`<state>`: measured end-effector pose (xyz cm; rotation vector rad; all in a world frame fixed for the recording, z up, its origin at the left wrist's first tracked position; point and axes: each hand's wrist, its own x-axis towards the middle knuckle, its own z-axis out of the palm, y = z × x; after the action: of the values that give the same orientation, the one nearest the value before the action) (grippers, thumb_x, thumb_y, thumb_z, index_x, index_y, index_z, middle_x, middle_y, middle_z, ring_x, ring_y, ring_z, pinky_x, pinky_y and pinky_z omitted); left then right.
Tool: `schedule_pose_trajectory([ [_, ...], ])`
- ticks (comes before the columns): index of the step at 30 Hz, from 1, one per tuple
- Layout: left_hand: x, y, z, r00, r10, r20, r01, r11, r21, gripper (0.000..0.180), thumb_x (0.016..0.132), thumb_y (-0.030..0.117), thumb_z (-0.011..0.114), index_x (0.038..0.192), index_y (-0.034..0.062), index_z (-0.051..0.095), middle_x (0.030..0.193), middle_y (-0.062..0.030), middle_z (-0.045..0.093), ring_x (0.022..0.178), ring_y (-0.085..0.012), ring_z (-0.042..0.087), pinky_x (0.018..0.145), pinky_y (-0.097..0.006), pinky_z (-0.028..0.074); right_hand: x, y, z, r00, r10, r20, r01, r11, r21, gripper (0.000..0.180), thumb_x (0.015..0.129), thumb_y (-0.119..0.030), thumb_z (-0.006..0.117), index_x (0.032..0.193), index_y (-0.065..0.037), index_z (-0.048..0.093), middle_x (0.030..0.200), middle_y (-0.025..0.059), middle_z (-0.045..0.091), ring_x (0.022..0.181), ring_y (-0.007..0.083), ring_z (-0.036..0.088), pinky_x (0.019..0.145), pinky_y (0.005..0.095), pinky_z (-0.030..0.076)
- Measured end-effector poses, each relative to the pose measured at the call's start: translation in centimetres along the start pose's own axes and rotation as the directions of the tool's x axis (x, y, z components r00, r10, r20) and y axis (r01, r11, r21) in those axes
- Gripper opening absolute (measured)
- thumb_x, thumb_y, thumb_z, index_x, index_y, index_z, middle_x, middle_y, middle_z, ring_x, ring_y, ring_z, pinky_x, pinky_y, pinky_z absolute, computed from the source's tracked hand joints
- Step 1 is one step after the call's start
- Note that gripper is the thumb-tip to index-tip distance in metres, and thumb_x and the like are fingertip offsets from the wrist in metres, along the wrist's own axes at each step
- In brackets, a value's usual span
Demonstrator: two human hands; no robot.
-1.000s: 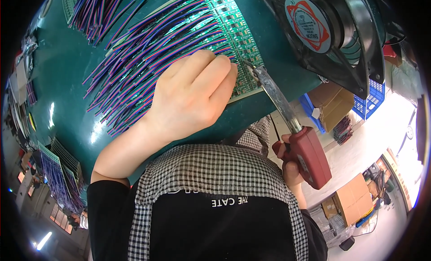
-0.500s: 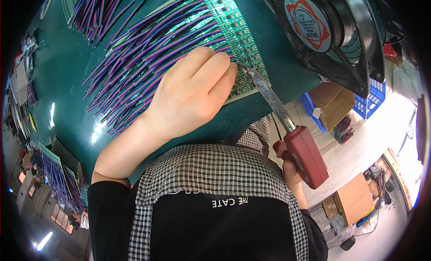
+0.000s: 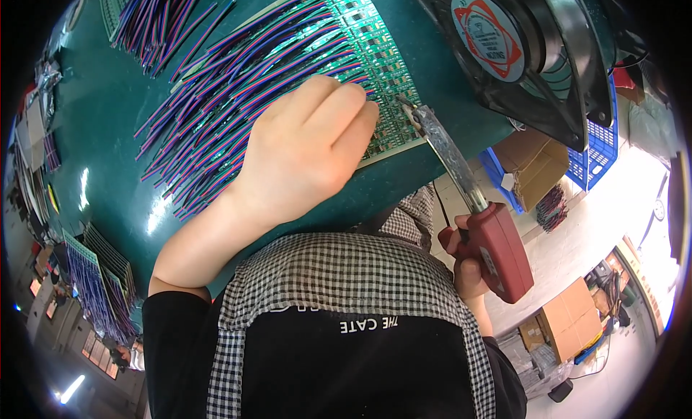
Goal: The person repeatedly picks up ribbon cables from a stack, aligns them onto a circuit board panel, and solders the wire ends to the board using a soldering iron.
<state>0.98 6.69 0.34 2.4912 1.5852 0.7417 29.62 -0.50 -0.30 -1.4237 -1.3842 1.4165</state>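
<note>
My left hand (image 3: 306, 145) is closed, resting over a row of thin multicoloured wires (image 3: 205, 123) at the edge of a green circuit board panel (image 3: 364, 26). Its fingertips point down by the wire ends, and what they pinch is hidden beneath the fingers. My right hand (image 3: 470, 278) grips a dark red soldering gun (image 3: 499, 249) by its handle. The gun's long metal barrel (image 3: 450, 156) slants up and left, its tip over the panel's small components, a little right of my left hand and apart from it. Blue, red, green and black wires fan leftward from the panel.
A black fan (image 3: 533, 51) stands at the table's right edge. Another wire bundle (image 3: 155, 22) lies at the far left, and wired panels (image 3: 94, 282) stand at the near left. Beyond the green table (image 3: 108, 138), an open cardboard box (image 3: 537, 163) and blue crate (image 3: 598, 156) sit on the floor.
The soldering gun's tip has moved slightly right, away from my left fingers. My left hand has barely shifted and stays closed over the wires.
</note>
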Motion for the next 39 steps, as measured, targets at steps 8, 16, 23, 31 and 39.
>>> schedule_pose_trajectory([
  [8,-0.3,0.5,0.4,1.000,0.010,-0.027,-0.010,1.000,0.015,0.032,0.062,0.001,0.068,0.093,-0.0058,0.067,0.090,-0.0120,0.059,0.076,-0.0262,0.061,0.066,-0.034,0.053,-0.2,0.5,-0.4,0.999,-0.025,0.043,0.026,0.999,-0.023,0.072,0.080,-0.046,0.077,0.125,0.004,0.052,0.080,0.0047,0.067,0.072,0.0155,0.065,0.069,0.0275,0.051],
  [16,-0.4,0.1,1.4,0.990,0.111,-0.088,-0.102,0.989,0.108,0.022,0.065,0.001,0.067,0.086,-0.0060,0.065,0.088,-0.0098,0.055,0.073,-0.0217,0.058,0.058,-0.029,0.049,-0.7,2.4,-1.3,0.976,-0.188,0.112,0.203,0.969,-0.139,0.077,0.082,-0.041,0.077,0.139,-0.002,0.043,0.086,0.0100,0.068,0.069,0.0178,0.067,0.064,0.0287,0.053],
  [23,-0.5,1.2,0.9,1.000,0.026,-0.015,-0.024,0.994,0.107,0.028,0.065,-0.003,0.069,0.093,-0.0079,0.067,0.092,-0.0134,0.057,0.074,-0.0247,0.060,0.063,-0.032,0.052,-1.0,3.4,-1.8,0.972,-0.204,0.114,0.224,0.954,-0.198,0.076,0.080,-0.044,0.077,0.134,0.000,0.048,0.088,0.0114,0.069,0.069,0.0208,0.068,0.064,0.0302,0.053],
  [31,-0.3,0.5,1.6,0.992,0.104,-0.067,-0.093,0.984,0.151,0.020,0.065,-0.001,0.067,0.084,-0.0060,0.064,0.089,-0.0101,0.054,0.073,-0.0207,0.056,0.056,-0.027,0.048,-1.4,2.8,-1.6,0.968,-0.238,0.073,0.245,0.861,-0.445,0.071,0.077,-0.049,0.078,0.121,0.002,0.057,0.087,0.0107,0.069,0.076,0.0218,0.069,0.068,0.0308,0.053],
  [39,-0.3,0.2,1.1,0.982,0.152,-0.112,-0.125,0.967,0.221,0.012,0.064,0.005,0.064,0.073,-0.0021,0.062,0.084,-0.0070,0.051,0.071,-0.0176,0.052,0.050,-0.023,0.043,0.2,0.1,0.2,0.998,0.063,0.010,-0.063,0.998,0.019,0.077,0.073,-0.054,0.080,0.117,0.005,0.056,0.088,0.0077,0.067,0.073,0.0159,0.064,0.070,0.0276,0.050],
])
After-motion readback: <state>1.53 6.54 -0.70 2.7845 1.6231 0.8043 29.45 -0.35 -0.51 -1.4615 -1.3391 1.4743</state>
